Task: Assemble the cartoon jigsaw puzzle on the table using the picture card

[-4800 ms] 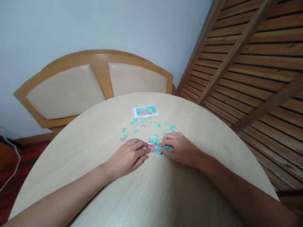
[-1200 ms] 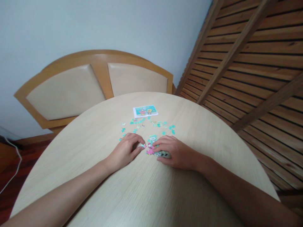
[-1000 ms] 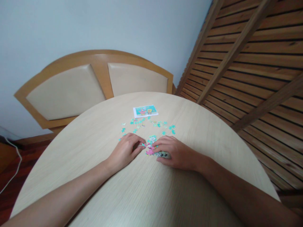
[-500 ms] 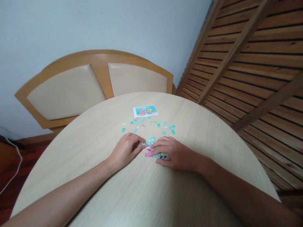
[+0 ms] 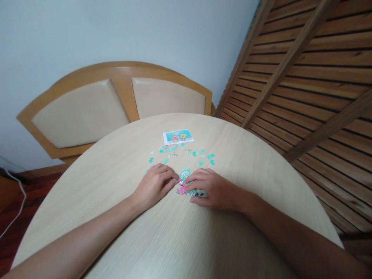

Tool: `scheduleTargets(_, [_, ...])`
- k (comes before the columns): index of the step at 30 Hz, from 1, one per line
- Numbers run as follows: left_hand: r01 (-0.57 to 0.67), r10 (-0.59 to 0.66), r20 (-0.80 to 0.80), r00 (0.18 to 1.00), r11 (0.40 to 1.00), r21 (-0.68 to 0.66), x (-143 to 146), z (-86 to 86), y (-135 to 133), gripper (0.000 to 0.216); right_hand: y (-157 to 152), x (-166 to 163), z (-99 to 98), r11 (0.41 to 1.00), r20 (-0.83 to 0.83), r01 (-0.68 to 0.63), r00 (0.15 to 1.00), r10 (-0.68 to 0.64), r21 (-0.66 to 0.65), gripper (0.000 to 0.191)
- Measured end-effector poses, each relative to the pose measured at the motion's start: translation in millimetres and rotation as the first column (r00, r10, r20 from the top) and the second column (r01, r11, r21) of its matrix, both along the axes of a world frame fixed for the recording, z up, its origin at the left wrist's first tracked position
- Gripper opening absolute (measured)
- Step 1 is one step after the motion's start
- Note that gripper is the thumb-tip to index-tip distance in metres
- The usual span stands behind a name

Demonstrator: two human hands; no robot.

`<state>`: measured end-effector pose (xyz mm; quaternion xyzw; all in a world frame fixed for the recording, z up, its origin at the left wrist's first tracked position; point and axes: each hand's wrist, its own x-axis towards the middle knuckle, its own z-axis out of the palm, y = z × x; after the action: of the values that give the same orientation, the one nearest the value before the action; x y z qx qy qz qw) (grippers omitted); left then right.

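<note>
Where one puzzle [image 5: 182, 188] lies | left hand [image 5: 157, 181]: grip pinching it | right hand [image 5: 213, 186]: grip wide | one card [image 5: 179, 136]

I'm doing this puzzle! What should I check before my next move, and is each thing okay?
1. Right hand over the joined pieces: ok.
2. Left hand at their left edge: ok.
3. Bit under the left fingertips fitted snugly: cannot tell, the fingers hide it.
4. Picture card face up and uncovered by your hands: ok.
5. Loose pieces all joined in: not ok, many lie scattered on the table beyond your hands.
</note>
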<state>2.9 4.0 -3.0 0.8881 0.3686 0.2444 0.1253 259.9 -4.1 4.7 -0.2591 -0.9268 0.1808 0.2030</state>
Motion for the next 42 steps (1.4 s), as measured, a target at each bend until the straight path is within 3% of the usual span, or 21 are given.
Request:
scheduleTargets(10, [0.048,-0.045,-0.049,0.998,0.998,0.048,0,-0.3,0,0.021,1,3,-3.0,0.999,-0.009,0.043,0.999,-0.043,0.011,0.031])
scheduleTargets(18, [-0.169,0.174,-0.179,0.968,0.985,0.048,-20,21.2,-2,0.019,7,10,-2.7,0.998,-0.002,0.066,0.998,-0.066,0.016,0.032])
scheduleTargets(23, [-0.201,0.193,-0.346,0.918,0.979,0.013,-28,24.8,-5,0.012,11,13,-1.6,0.996,0.001,0.088,0.996,-0.088,0.018,0.032])
scheduleTargets(28, [-0.174,0.172,-0.296,0.940,0.985,0.022,-28,17.9,-3,0.011,11,13,-1.3,0.995,0.018,0.094,0.995,-0.094,0.021,0.032])
scheduleTargets(42, [-0.248,0.274,-0.164,0.948,0.955,0.162,-30,0.4,19,0.016,12,12,-3.4,0.994,-0.012,0.100,0.995,-0.099,0.054,0.024])
